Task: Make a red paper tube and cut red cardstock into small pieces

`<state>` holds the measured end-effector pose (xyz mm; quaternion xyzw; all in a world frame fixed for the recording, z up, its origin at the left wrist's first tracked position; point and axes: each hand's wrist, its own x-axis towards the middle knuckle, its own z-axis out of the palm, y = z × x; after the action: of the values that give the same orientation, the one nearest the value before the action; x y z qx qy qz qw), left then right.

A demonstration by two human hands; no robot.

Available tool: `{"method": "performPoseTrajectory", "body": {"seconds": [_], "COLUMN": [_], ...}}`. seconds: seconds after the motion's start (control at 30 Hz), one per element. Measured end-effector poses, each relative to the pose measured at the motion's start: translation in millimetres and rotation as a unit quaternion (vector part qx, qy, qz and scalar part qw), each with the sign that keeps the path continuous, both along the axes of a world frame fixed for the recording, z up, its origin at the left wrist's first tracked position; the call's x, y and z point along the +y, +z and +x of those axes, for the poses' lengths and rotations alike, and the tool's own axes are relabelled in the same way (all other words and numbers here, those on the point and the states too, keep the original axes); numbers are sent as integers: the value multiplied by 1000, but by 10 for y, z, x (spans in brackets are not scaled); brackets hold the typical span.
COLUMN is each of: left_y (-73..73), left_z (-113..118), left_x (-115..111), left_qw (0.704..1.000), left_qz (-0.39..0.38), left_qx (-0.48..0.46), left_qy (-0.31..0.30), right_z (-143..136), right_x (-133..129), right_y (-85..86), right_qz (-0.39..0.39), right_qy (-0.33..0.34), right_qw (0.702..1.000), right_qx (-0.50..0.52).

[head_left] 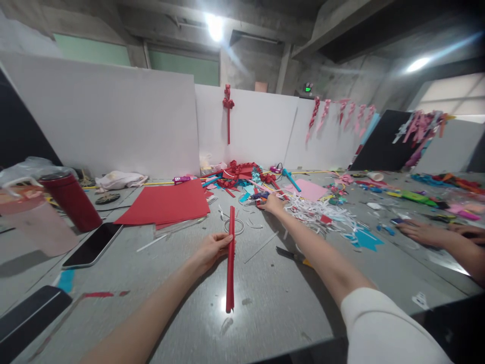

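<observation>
Passage available over the near tabletop (pixel 280 318), right of the red tube (pixel 230 275); a black-and-yellow tool (pixel 287 254) obstructs beyond. White paper shreds (pixel 314 211) crowd far right; red tumbler (pixel 71 202) and phone (pixel 93 246) block left.

White partitions (pixel 151 116) line the far side of a gray table (pixel 265 323) from 10 to 2 o'clock, beneath a concrete ceiling (pixel 280 20) crossed by heavy beams (pixel 341 25). A lamp (pixel 214 28) glares at 12 o'clock, a second light (pixel 418 64) at 2. Pale green panels (pixel 182 65) show at 10 and 11 o'clock, a bright gridded window (pixel 458 96) between 2 and 3. Reflected light whitens the tabletop at 6 o'clock.
</observation>
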<state>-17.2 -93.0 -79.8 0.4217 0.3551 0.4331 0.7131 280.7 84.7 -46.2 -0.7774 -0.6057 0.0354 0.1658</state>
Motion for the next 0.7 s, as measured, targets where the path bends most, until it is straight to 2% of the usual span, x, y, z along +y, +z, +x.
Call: {"method": "performPoseTrajectory", "body": {"seconds": [0.33,0.7], "left_y": [-21,-23], "left_z": [8,22], "left_x": [-8,-2], "left_qw": [1000,1000], "left_qz": [9,9], "left_qx": [5,10], "left_qy": [-3,-8], "right_z": [41,68], "right_x": [24,3], "right_y": [-63,-119], "right_qz": [13,58], "right_qy": [-10,-48], "right_qw": [998,994], "right_qx": [-68,-79]}}
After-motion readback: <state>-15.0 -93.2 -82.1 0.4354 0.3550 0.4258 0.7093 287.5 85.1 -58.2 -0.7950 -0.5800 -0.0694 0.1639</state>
